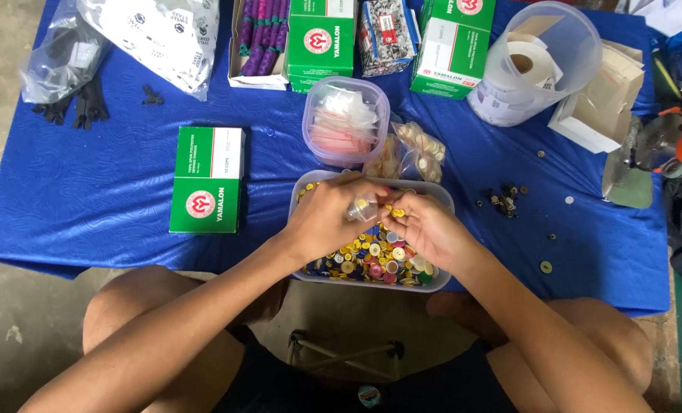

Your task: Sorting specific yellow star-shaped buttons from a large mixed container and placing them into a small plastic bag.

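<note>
Buttons (371,256), mixed yellow, red and white, fill a clear rectangular tub (440,200) at the near edge of the table, right in front of the person. Both hands work over the tub. Left hand (329,218) has its grip clamped on a small clear bag (362,209) with a yellow button showing at its mouth. Right hand (421,226) sits just beside it, fingertips pinched together at the bag's opening; too small to tell what they pinch.

Table is covered with a blue cloth (88,199), bare concrete floor (4,153) to the left of it. Person sits with knees under the near edge.

Behind the tub: a round clear tub (346,122) holding white and pink packets, touching two clear bags of pale buttons (417,153). To the left, a green and white box (207,180) lies flat on its own. Back row: an open box of purple spools (260,34), two more green and white boxes (322,42), a bag of small dark and white bits (387,34). Right: a clear round jug (578,53) with a tape roll inside, a white open box (593,115), loose dark buttons (505,199) scattered on the cloth. Far left: black zips (73,107) under a clear bag.
</note>
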